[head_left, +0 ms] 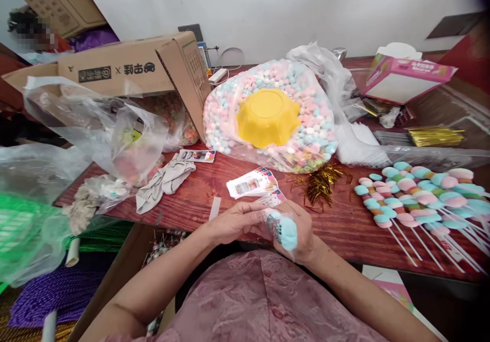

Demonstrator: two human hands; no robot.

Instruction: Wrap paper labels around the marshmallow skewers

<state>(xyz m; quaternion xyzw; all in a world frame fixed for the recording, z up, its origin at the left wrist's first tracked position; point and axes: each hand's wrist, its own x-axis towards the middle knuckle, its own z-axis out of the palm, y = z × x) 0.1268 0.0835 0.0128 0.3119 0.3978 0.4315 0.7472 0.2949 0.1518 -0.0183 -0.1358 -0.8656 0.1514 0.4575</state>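
Observation:
Close to my body, at the table's front edge, a marshmallow skewer (287, 232) in a clear printed wrapper points its blue end towards me. My right hand (305, 232) is closed round its side. From the other side, my left hand (241, 220) pinches the wrapper, and its fingertips are partly hidden behind the skewer. Just beyond my hands lies a fanned stack of printed cards (250, 184). Gold twist ties (321, 185) are heaped to the right of the cards. Several marshmallow skewers (421, 199) on white sticks lie in a pile at the right.
Behind the cards, a yellow bowl (268, 117) sits upside down on a big bag of marshmallows (222, 112). A cardboard box (126, 69) and grey gloves (166, 181) are at left. A pink-and-white box (406, 79) and gold ties (436, 137) stand at back right.

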